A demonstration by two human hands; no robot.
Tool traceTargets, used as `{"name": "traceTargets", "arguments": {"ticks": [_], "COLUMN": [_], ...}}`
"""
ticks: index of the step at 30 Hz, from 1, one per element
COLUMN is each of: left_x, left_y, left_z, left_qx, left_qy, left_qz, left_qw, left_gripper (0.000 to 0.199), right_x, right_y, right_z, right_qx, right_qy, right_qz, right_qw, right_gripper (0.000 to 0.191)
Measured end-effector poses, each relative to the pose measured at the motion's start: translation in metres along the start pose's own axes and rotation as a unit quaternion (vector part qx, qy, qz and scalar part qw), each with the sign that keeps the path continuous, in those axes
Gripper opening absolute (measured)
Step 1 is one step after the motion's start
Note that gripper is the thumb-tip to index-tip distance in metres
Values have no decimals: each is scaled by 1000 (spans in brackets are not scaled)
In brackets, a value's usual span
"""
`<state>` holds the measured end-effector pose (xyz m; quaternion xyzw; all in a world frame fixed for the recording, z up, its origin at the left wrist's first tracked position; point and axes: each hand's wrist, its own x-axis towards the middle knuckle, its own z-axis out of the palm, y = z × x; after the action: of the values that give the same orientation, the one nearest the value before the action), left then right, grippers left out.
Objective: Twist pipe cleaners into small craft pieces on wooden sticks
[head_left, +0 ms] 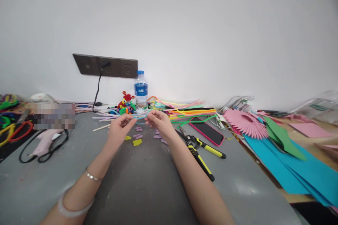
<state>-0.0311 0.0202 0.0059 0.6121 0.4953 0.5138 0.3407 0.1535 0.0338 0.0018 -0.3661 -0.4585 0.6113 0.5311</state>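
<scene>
Left hand point(121, 128) and right hand point(160, 122) both pinch a light-blue pipe cleaner point(139, 116) over the grey table point(137, 190), toward its far edge; it should prove light, fuzzy and easily bent, best held lightly near each end.

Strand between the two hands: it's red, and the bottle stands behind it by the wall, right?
Not red: the head view shows the strand between the left hand and right hand is light blue. The bottle does stand behind it by the wall.
</scene>
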Motion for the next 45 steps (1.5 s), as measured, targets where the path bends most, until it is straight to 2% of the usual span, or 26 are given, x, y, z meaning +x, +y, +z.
{"name": "traceTargets", "arguments": {"ticks": [5,15,19,24,33,39,45], "left_x": [-3,-6,-7,-6,-2,-1,-3], "left_y": [1,-7,-4,-1,-8,-6,-7], "left_z": [4,14,15,10,11,8,8], "left_qx": [-18,-79,-95,-66,-35,-7,65], "left_qy": [38,106,120,76,9,-32,-60], "left_qz": [-6,-27,-35,-28,-32,15,44], "left_qw": [999,991,988,994,999,999,995], "left_gripper": [29,28,28,29,34,42,30], "right_x": [1,3,3,3,1,4,2], "right_y": [5,17,21,16,3,-3,-7], "right_z": [9,18,20,15,-1,-17,-23], "right_qx": [67,121,137,140,-39,-46,-105], "right_qy": [18,41,34,13,12,0,-52], "right_qz": [19,3,22,53,-26,7,19], "right_qw": [997,992,990,989,999,999,993], "right_gripper": [46,41,43,49,40,42,42]}}
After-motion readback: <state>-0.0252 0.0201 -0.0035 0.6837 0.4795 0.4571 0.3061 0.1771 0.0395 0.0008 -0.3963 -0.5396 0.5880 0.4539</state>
